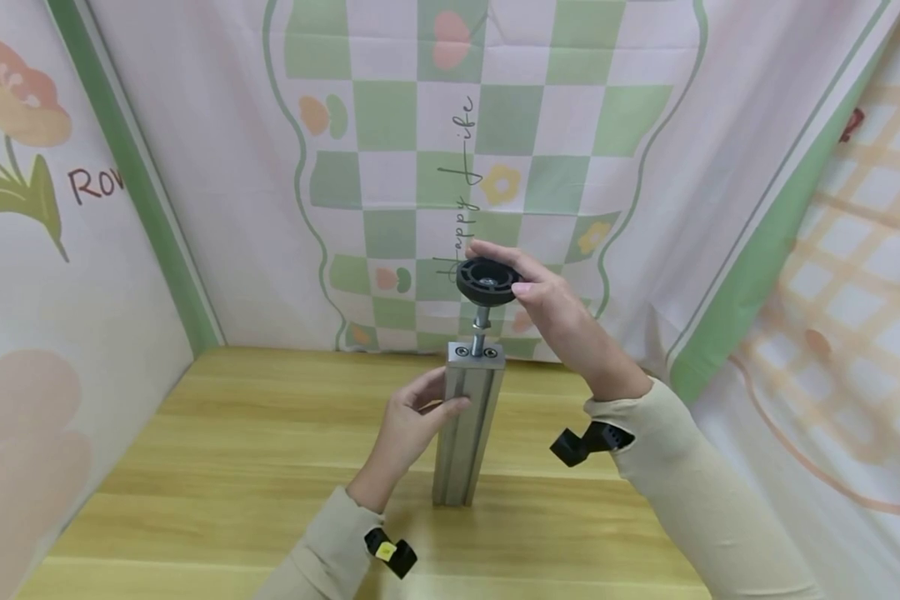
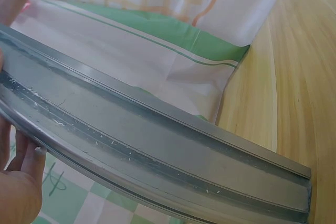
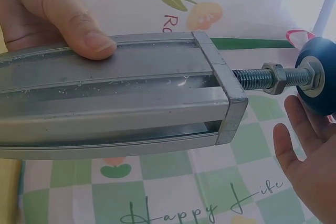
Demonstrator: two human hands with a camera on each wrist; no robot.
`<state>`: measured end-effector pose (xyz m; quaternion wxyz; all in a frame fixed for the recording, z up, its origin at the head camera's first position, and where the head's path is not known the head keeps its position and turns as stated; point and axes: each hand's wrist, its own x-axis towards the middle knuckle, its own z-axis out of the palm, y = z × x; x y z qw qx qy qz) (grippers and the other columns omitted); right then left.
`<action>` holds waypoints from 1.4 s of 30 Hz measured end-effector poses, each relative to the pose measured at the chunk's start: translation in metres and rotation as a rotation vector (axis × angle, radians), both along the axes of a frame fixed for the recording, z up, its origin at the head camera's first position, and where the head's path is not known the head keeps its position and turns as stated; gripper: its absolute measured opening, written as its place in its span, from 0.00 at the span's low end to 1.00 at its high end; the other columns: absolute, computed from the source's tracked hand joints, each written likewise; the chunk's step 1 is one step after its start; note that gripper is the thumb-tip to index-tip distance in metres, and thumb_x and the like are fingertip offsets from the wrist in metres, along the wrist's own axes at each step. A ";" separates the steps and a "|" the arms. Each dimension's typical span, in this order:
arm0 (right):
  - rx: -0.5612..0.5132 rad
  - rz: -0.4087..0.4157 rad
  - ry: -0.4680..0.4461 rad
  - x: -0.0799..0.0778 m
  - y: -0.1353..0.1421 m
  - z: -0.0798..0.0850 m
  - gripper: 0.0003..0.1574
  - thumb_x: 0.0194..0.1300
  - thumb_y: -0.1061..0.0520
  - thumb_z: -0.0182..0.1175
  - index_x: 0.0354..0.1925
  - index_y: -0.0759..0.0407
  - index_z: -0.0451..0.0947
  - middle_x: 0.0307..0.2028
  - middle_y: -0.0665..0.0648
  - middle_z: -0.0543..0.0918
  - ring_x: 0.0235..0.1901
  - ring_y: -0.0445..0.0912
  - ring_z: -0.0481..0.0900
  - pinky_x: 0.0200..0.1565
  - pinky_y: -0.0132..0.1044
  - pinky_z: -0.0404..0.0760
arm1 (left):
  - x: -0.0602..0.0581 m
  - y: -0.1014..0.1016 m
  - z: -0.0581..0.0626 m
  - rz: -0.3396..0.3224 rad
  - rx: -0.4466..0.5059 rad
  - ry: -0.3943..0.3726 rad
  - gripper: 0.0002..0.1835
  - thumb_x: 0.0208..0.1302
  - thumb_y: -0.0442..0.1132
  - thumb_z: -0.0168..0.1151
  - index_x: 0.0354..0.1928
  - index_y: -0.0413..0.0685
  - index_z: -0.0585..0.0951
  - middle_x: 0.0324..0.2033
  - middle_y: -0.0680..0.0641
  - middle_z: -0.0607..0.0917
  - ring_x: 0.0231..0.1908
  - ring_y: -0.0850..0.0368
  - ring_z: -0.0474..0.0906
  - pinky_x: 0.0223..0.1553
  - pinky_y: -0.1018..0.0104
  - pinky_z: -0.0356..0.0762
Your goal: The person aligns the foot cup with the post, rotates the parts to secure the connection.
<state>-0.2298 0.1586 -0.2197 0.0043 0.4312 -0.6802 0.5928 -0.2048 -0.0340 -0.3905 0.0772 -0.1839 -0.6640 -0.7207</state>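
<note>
An aluminium profile (image 1: pixel 465 433) stands upright on the wooden table, its lower end on the tabletop. My left hand (image 1: pixel 416 417) grips it near the top, with the thumb across the front face in the head view. Out of the profile's end plate (image 3: pixel 224 90) rises a threaded rod (image 3: pixel 252 79) carrying a hex nut (image 3: pixel 275 78). On the rod's far end sits a round black levelling foot (image 1: pixel 487 293), its ribbed underside facing up. My right hand (image 1: pixel 558 308) holds this foot at its right rim, thumb in front and fingers behind. Grooves run along the profile (image 2: pixel 131 124), with small white flecks inside.
The wooden table (image 1: pixel 270 442) extends around the profile. Behind it hangs a green-and-white checked cloth (image 1: pixel 390 183), and more patterned cloth (image 1: pixel 30 292) lines the left side. A black wrist mount (image 1: pixel 592 442) sticks out from the right sleeve, another (image 1: pixel 390 550) from the left.
</note>
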 end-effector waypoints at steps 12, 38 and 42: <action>0.080 -0.116 0.074 0.004 0.000 0.002 0.31 0.75 0.55 0.43 0.74 0.58 0.63 0.69 0.54 0.68 0.65 0.51 0.68 0.65 0.42 0.66 | -0.001 0.000 0.000 0.005 0.004 0.001 0.24 0.60 0.39 0.74 0.59 0.48 0.82 0.47 0.46 0.87 0.49 0.53 0.83 0.52 0.62 0.81; 0.037 -0.120 0.061 -0.001 -0.002 -0.002 0.34 0.74 0.49 0.51 0.72 0.60 0.62 0.66 0.58 0.64 0.61 0.52 0.69 0.66 0.40 0.63 | 0.000 -0.001 -0.001 -0.009 0.000 0.001 0.23 0.62 0.37 0.73 0.60 0.49 0.82 0.48 0.47 0.87 0.50 0.52 0.82 0.53 0.62 0.81; -0.023 0.025 -0.040 -0.005 -0.002 -0.003 0.39 0.72 0.47 0.45 0.75 0.63 0.57 0.72 0.58 0.62 0.67 0.54 0.65 0.70 0.47 0.53 | -0.001 -0.001 -0.001 -0.005 0.006 0.008 0.23 0.62 0.37 0.73 0.60 0.47 0.82 0.47 0.46 0.87 0.49 0.52 0.82 0.52 0.61 0.81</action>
